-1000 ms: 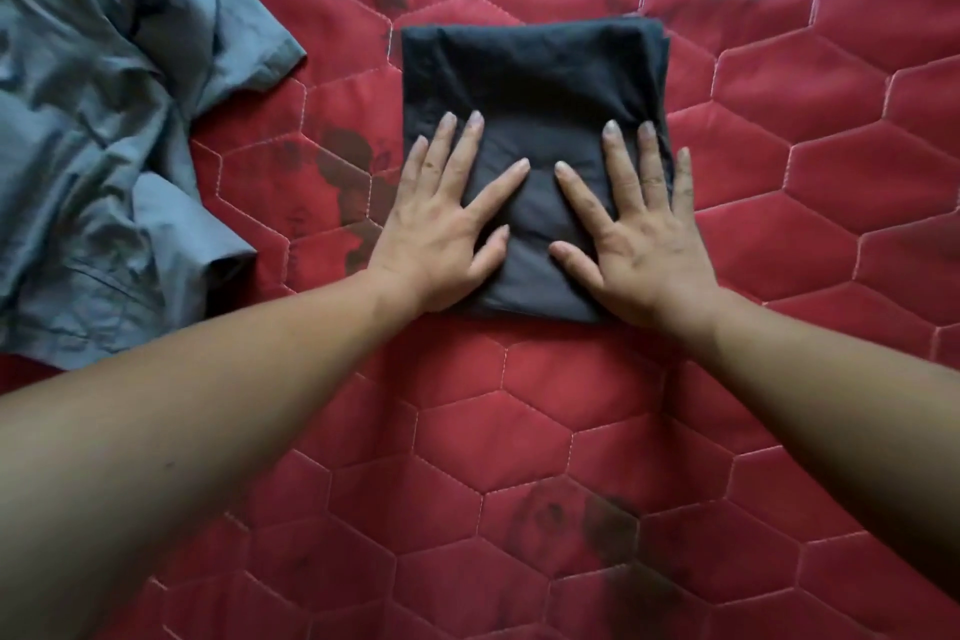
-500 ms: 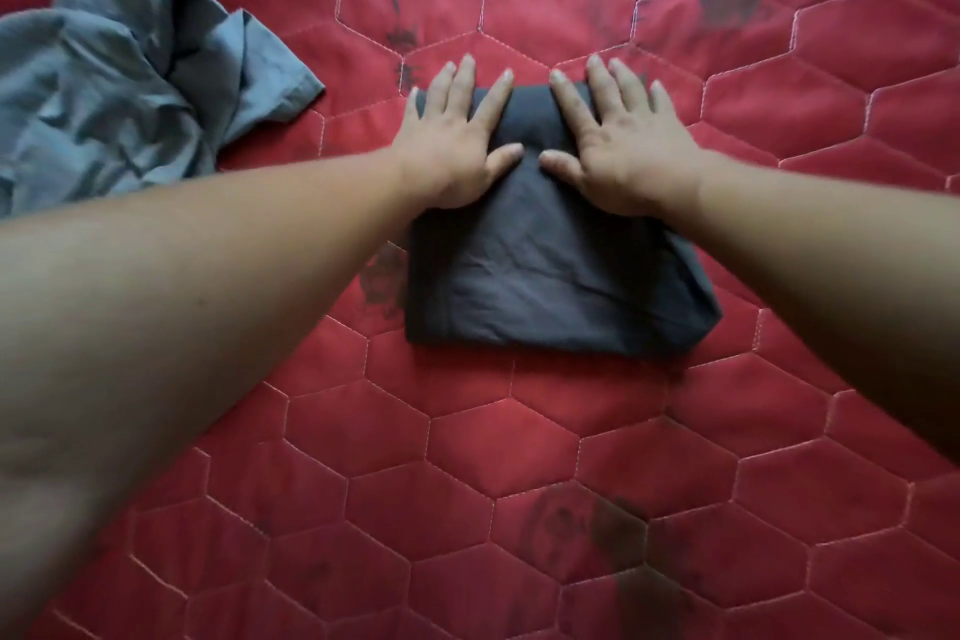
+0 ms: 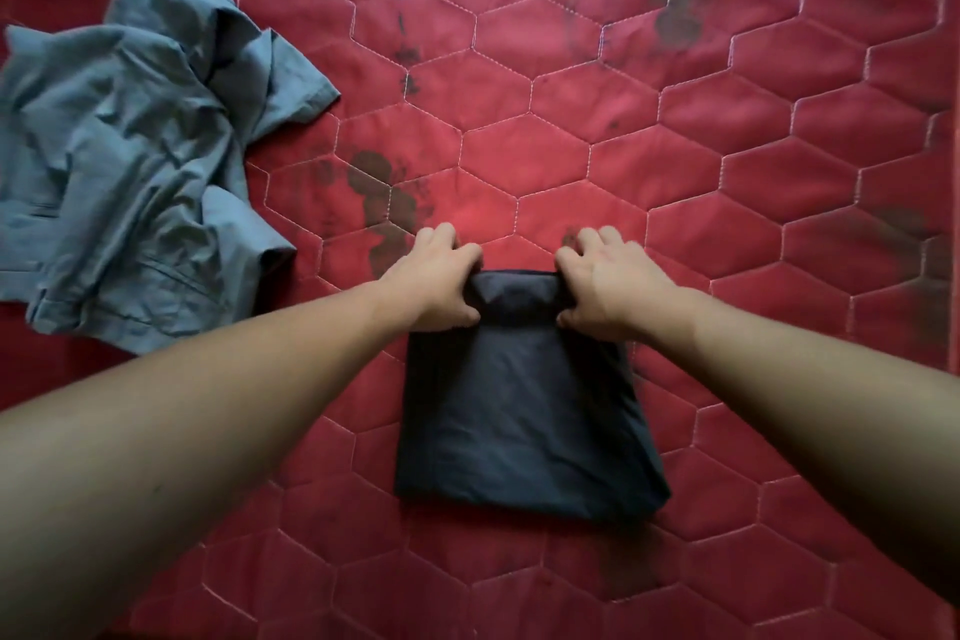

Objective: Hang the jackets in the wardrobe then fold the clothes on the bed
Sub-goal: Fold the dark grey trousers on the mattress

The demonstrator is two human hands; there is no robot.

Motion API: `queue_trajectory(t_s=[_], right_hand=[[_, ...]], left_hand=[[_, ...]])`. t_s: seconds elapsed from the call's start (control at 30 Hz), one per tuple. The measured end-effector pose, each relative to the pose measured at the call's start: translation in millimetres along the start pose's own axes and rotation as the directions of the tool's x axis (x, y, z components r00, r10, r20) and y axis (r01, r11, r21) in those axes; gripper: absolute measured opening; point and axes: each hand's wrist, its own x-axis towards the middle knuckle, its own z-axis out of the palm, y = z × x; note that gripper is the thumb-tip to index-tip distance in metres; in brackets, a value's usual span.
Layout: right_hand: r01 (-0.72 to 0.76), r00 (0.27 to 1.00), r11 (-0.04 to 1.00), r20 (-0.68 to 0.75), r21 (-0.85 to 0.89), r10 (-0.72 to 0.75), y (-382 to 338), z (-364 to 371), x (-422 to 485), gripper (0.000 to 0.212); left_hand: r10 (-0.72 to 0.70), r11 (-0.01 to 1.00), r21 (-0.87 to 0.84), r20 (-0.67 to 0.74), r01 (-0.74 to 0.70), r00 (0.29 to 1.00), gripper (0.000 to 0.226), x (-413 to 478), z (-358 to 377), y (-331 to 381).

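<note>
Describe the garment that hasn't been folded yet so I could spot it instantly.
A red quilt stitched in hexagons fills the view. At the left edge lies the blue-grey shirt. Unlike the dark folded garment in the middle, it is crumpled and pale.

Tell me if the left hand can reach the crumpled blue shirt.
Probably yes, once it lets go: the left hand grips the dark folded garment, and only red quilt lies between it and the blue shirt.
</note>
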Motion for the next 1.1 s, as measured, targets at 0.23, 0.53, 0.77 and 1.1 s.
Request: queue_trajectory(t_s=[0.23,0.53,0.77,1.1], right_hand=[[0.007,0.981,0.969,0.189,0.246,-0.055,-6.4,0.7,-40.0,0.029],[0.045,0.940,0.989,-0.340,0.142,0.006,27.6,-153.9,-76.8,0.024],[0.005,0.840,0.994,-0.539,-0.112,-0.065,1.1,-125.8,-105.5,0.028],[-0.011,0.947,1.000,-0.321,0.020,0.017,-57.6,67.6,-108.3,0.050]], left_hand=[[0.047,0.995,-0.101,0.213,-0.026,0.976,0.037,-38.0,-5.2,13.1],[0.108,0.986,-0.095,-0.281,-0.140,0.954,0.032,-77.2,-155.2,43.7],[0.230,0.973,0.122,-0.414,-0.197,0.881,0.033,-106.0,-120.2,51.2],[0.136,0.986,0.139,-0.346,-0.093,0.928,0.048,-103.1,61.3,18.1]])
